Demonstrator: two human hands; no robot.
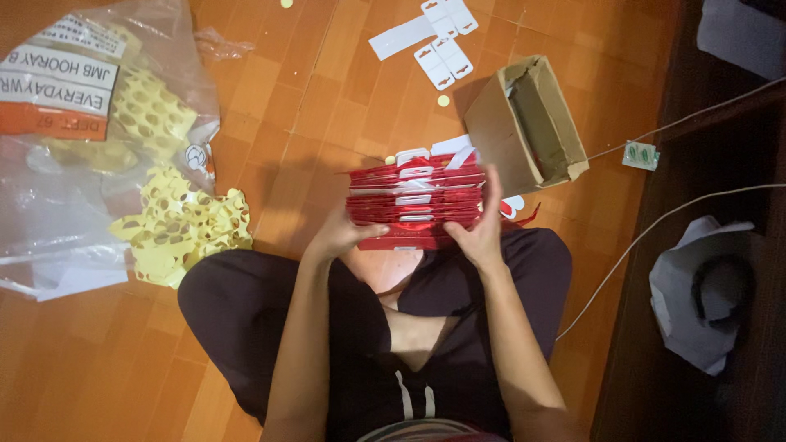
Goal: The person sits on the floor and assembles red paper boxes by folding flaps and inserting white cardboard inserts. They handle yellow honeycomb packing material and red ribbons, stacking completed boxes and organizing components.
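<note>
A thick stack of flat red card packs with white hanger tabs [413, 200] is held upright above my crossed legs. My left hand [337, 237] grips the stack's left end and my right hand [481, 227] clasps its right end, fingers wrapped over the edge. Both hands press the stack together from either side. I sit cross-legged on the wooden floor in dark trousers.
An open brown cardboard box [528, 123] lies just beyond the stack. White hanger-tab sheets [434, 37] lie further away. At the left, yellow punched-out sheets [180, 225] spill from a clear plastic bag [57, 164]. A white cable [655, 229] and a crumpled white bag [704, 286] lie at the right.
</note>
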